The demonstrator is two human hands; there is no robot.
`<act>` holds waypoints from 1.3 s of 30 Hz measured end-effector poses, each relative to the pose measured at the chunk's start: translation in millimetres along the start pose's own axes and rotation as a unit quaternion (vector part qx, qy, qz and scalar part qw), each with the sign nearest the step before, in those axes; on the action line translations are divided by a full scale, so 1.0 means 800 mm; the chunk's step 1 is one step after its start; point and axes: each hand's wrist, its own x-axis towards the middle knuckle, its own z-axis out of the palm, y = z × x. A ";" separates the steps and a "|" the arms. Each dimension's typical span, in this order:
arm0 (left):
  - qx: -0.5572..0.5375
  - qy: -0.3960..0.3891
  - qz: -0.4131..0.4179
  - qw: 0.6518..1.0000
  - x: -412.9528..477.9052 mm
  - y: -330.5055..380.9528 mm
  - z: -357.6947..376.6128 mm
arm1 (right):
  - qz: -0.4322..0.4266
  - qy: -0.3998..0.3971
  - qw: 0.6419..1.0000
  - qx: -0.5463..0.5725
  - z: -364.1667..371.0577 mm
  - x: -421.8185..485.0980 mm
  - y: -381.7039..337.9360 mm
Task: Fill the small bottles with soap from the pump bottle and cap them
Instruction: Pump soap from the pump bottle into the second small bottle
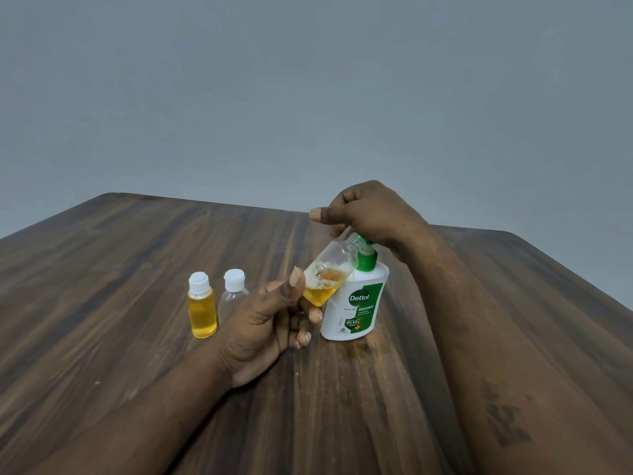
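Both forearms reach in over the dark wooden desk [137,389] from 6 o'clock. The left hand [270,323] is nearest, thumb up, pinching the base of the open small bottle [329,272] between thumb and fingertips. This uncapped bottle tilts with its neck toward 1 o'clock and holds amber soap with bubbles pooled in its lower end. It lies against the white pump bottle [356,303], which stands upright just at its 3 o'clock, and its mouth meets the green spout. A wet amber smear [356,351] marks the desk at 6 o'clock of the pump bottle. At 9 o'clock of the left hand stand the filled small bottle [202,310] and the empty small bottle [233,296], side by side, both white-capped. Farther back, the right hand [370,214] sits on the pump head, fingers curled over it, thumb stretched toward 9 o'clock. A grey wall [308,80] lies beyond.
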 end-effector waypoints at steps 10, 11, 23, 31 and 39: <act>0.003 0.017 -0.007 1.000 0.000 -0.001 -0.001 | 0.084 -0.076 0.993 0.026 0.004 -0.003 0.006; 0.004 0.015 -0.006 1.000 0.000 -0.001 -0.001 | 0.075 -0.073 0.994 0.019 0.003 -0.003 0.004; 0.005 0.019 -0.007 1.000 0.001 -0.001 -0.001 | 0.079 -0.071 0.994 0.003 0.006 0.000 0.008; 0.004 0.004 -0.001 1.000 0.001 -0.001 -0.001 | 0.020 -0.035 0.999 -0.014 0.003 0.000 0.003; 0.002 0.006 -0.004 1.000 0.001 -0.002 -0.001 | 0.056 -0.049 0.997 -0.036 0.005 0.001 0.003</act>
